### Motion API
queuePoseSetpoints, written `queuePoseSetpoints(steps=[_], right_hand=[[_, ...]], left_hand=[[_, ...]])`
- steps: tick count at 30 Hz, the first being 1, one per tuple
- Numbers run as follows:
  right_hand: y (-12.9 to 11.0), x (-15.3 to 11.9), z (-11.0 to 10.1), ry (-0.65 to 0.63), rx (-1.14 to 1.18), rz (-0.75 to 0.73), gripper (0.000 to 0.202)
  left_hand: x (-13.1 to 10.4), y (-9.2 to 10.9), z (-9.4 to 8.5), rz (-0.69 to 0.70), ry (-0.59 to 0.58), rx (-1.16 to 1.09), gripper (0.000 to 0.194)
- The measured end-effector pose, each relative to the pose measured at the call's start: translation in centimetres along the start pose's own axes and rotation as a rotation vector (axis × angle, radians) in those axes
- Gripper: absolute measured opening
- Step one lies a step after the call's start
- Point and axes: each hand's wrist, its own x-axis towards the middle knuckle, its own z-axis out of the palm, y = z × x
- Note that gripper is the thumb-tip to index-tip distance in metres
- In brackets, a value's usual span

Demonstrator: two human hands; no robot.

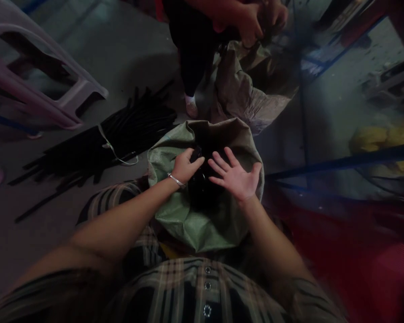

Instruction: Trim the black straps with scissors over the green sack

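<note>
A green woven sack (202, 233) stands open in front of me, its rim folded outward. Dark, shiny black items (202, 184) lie inside it; their kind is too dark to make out. My left hand (185, 166), with a silver bangle at the wrist, is over the sack's mouth, its fingers closed around a black glossy piece (197, 154) that is partly hidden. Over the right side of the opening, my right hand (237, 177) is spread with the palm turned up and nothing in it.
Black strips (121, 130) tied with a pale cord lie on the floor at left, near a pale plastic stool (47, 85). Another person's hands (256, 22) are above a second sack (242, 89). A blue metal bar (340, 163) runs along the right.
</note>
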Motion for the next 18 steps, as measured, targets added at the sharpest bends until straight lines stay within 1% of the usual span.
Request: queuePoseSetpoints(steps=[5, 11, 14, 18], right_hand=[[-0.2, -0.1, -0.3, -0.037, -0.019, -0.003, 0.063], [0.0, 0.0, -0.3, 0.001, -0.039, 0.006, 0.063], [0.2, 0.1, -0.9, 0.061, -0.006, -0.012, 0.062], [0.5, 0.4, -2.5, 0.233, 0.062, -0.024, 0.052]], left_hand=[[-0.2, -0.1, 0.2, 0.008, -0.056, 0.02, 0.026], [-0.3, 0.0, 0.2, -0.003, -0.066, 0.035, 0.025], [-0.3, 0.1, 0.2, -0.005, -0.074, 0.043, 0.024], [-0.3, 0.1, 0.1, 0.003, -0.074, 0.058, 0.023]])
